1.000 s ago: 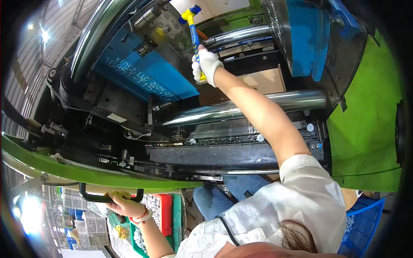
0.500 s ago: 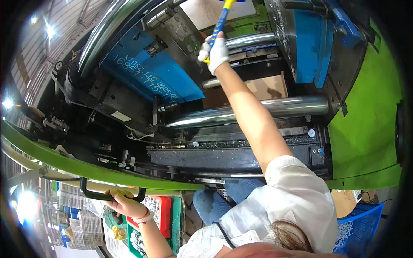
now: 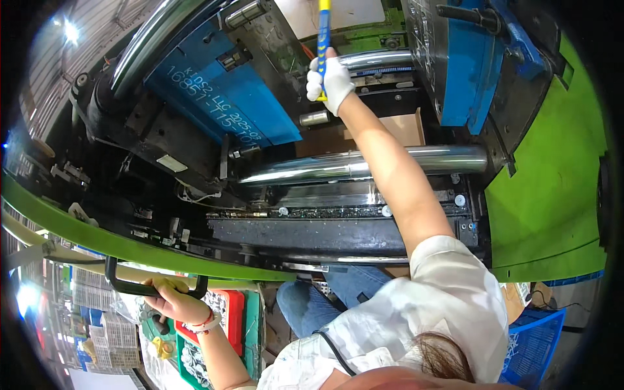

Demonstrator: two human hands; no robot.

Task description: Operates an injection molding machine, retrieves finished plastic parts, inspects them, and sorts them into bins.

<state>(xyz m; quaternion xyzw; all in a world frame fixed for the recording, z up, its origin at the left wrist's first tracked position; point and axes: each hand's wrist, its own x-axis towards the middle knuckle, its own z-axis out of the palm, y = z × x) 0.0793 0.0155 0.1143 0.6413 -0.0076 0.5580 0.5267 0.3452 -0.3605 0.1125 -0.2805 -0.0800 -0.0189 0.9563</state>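
Observation:
My right hand (image 3: 331, 81), in a white glove, is stretched far up into an open moulding machine. It is closed around the blue and yellow handle of a long tool (image 3: 324, 26) whose top runs out of view. The hand sits between a blue mould block (image 3: 221, 97) on the left and another blue mould block (image 3: 468, 65) on the right. My bare left hand (image 3: 172, 299), with a red band at the wrist, grips a black door handle (image 3: 130, 289) fixed to the green door frame (image 3: 97, 237) low on the left.
A chrome tie bar (image 3: 364, 164) crosses under my right forearm, with a brown cardboard sheet (image 3: 403, 130) behind it. A green machine panel (image 3: 552, 195) fills the right side. A red crate (image 3: 231, 312) sits below the door, and a blue crate (image 3: 539, 344) at lower right.
My right hand has risen with the tool, going deeper between the mould blocks. My left hand has stayed on the black handle.

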